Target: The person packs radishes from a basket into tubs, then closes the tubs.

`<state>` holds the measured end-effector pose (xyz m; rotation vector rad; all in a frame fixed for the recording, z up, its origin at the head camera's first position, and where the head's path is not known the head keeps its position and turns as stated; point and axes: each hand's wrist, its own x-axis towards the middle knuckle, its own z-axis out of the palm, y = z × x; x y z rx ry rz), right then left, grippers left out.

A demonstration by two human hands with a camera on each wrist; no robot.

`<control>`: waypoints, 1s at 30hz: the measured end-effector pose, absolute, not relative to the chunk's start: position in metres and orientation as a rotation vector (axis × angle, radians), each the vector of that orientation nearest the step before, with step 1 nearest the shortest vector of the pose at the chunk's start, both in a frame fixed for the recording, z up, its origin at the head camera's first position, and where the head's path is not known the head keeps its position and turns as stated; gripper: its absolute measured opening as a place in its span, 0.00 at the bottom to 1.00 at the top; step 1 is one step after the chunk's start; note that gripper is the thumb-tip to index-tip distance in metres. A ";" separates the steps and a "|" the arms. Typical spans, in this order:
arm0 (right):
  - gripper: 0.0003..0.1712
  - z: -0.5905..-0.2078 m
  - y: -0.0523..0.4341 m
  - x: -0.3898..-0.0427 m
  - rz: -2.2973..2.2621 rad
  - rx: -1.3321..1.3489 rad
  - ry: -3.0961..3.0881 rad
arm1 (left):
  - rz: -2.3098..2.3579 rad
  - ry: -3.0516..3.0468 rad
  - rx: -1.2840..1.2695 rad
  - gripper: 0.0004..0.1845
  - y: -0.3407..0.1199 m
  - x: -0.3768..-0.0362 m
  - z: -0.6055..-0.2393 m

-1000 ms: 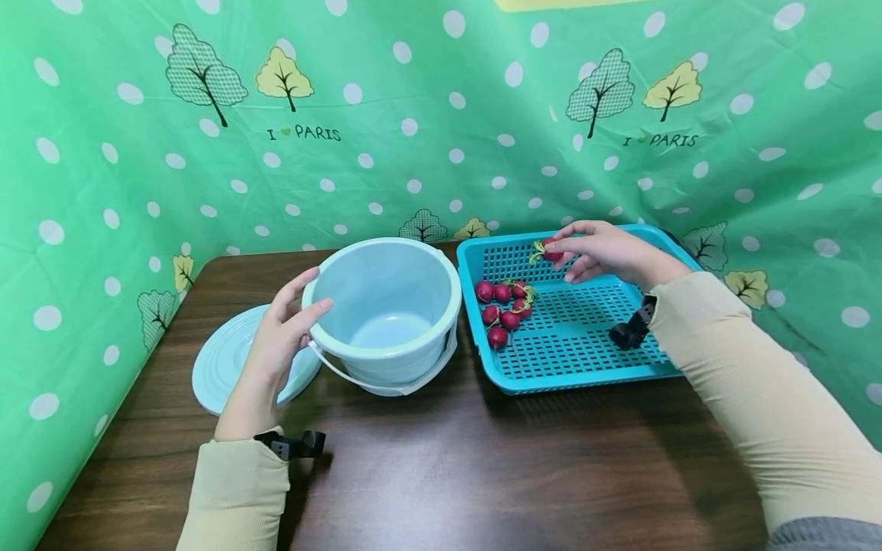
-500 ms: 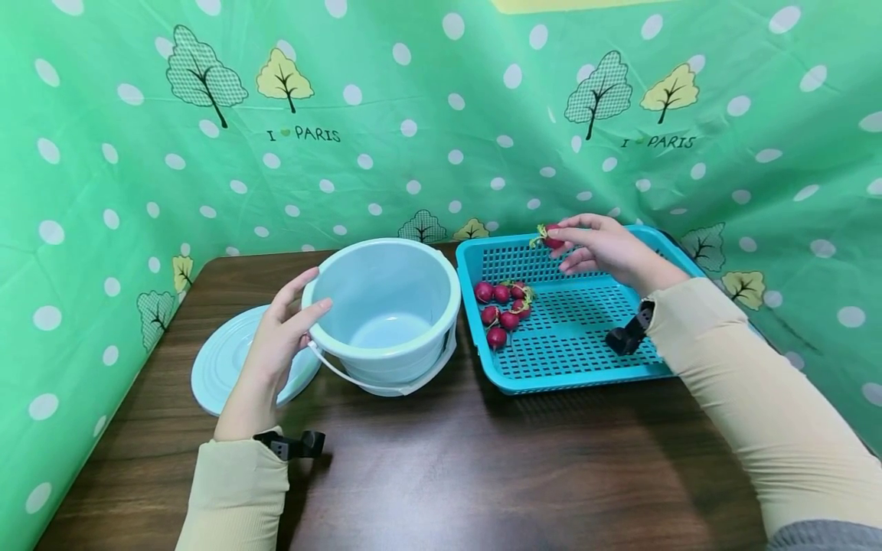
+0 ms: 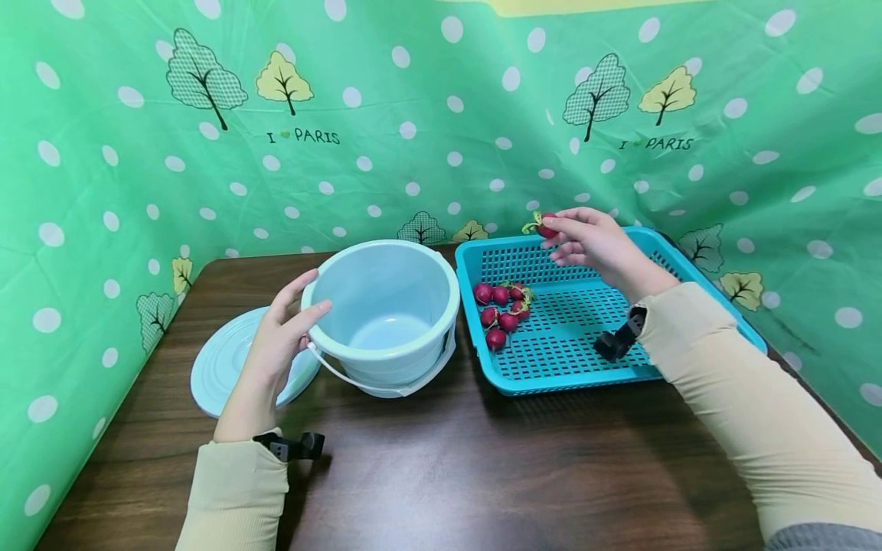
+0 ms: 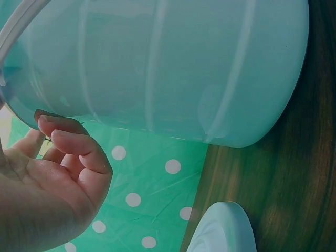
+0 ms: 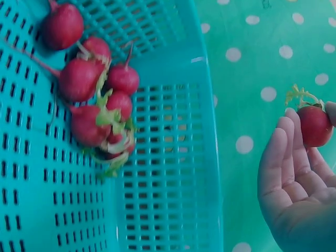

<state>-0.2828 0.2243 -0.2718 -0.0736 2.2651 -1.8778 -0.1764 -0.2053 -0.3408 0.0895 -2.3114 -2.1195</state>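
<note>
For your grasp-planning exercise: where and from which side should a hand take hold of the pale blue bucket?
Probably grip the bucket at its rim from the left, where the left hand already rests. It stands upright and open, and its thin handle hangs low in front.

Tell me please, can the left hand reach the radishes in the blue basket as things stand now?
Probably not directly. The left hand rests on the rim of the bucket, and the bucket stands between it and the radishes in the basket. It would have to go over or around the bucket.
</note>
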 end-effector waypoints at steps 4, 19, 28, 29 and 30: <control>0.23 -0.270 0.215 -0.280 -1.900 -0.091 2.253 | -2.125 -2.306 0.091 0.33 -0.206 -0.176 -0.341; 0.21 -0.271 0.185 -0.267 -1.951 -0.155 2.190 | -2.113 -2.310 0.094 0.33 -0.205 -0.176 -0.340; 0.22 -0.272 0.165 -0.255 -1.914 -0.232 2.219 | -2.111 -2.305 0.090 0.33 -0.205 -0.176 -0.341; 0.21 -0.272 0.162 -0.253 -1.915 -0.239 2.217 | -2.112 -2.305 0.092 0.33 -0.205 -0.176 -0.341; 0.20 -0.271 0.159 -0.252 -1.916 -0.248 2.215 | -2.111 -2.306 0.093 0.33 -0.205 -0.176 -0.341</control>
